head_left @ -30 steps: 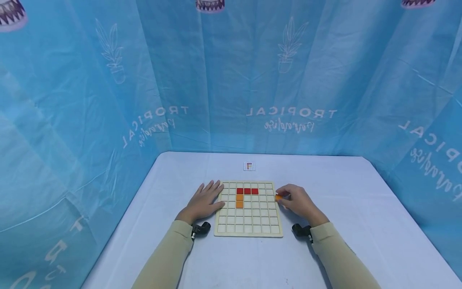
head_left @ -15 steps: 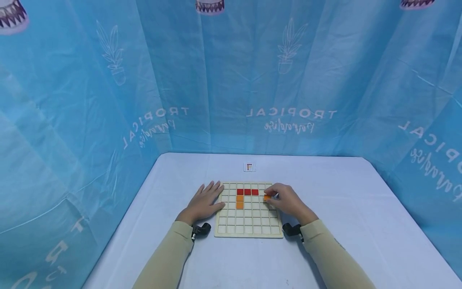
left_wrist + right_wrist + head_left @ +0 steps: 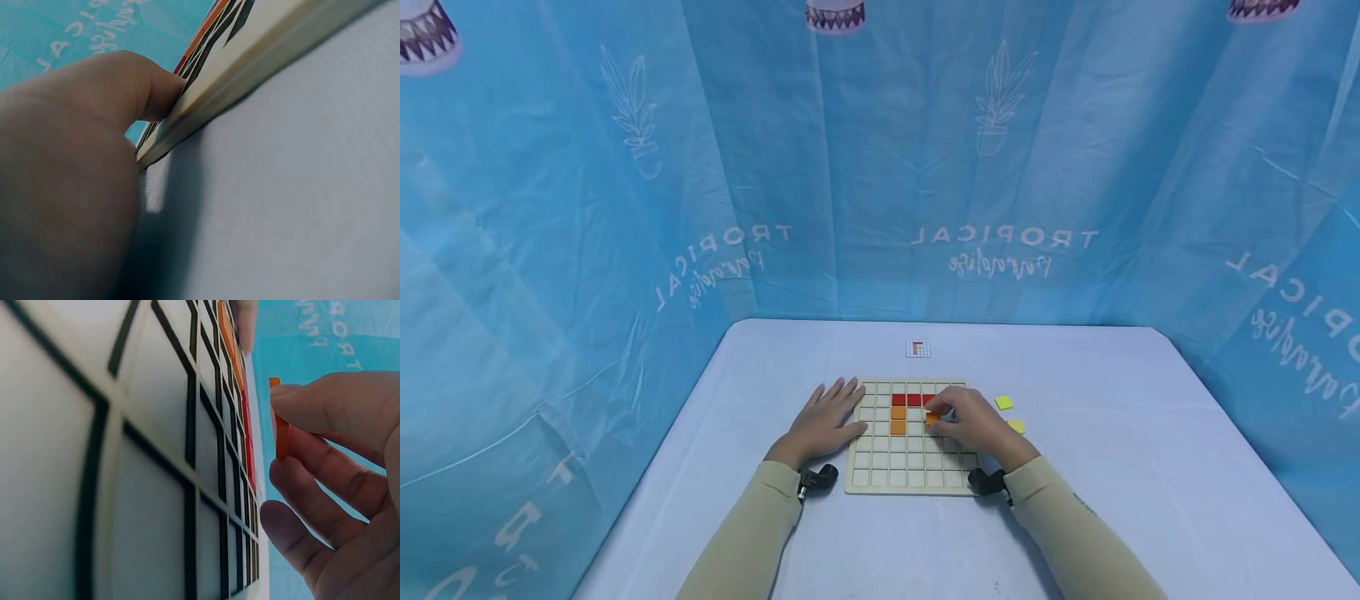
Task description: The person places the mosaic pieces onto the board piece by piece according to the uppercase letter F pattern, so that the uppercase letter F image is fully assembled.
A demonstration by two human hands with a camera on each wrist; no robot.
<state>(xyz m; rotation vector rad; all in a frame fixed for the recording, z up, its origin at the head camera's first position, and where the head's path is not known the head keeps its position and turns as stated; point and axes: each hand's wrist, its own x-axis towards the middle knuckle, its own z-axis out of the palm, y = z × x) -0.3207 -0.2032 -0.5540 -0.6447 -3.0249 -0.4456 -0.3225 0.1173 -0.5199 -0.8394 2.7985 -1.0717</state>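
A square grid board [image 3: 880, 482] with a wooden frame lies on the table. Red tiles [image 3: 913, 400] fill part of one row, and two orange tiles [image 3: 898, 419] run down from the row's left end. My right hand [image 3: 977, 423] pinches another orange tile [image 3: 281, 425] between thumb and fingers, held just above the board in the right wrist view. My left hand [image 3: 823, 421] lies flat at the board's left edge, fingers spread. In the left wrist view its thumb [image 3: 162, 97] rests on the frame.
Two yellow tiles [image 3: 1003, 402] lie on the white table [image 3: 1075, 375] right of the board, one partly behind the right hand. Beyond the board is a small printed card [image 3: 918, 348] with a coloured grid pattern. A blue curtain [image 3: 880, 167] stands behind the table.
My right hand has moved left from beside the board to over its middle, carrying the orange tile. The yellow tiles have come into view. The left hand stays put.
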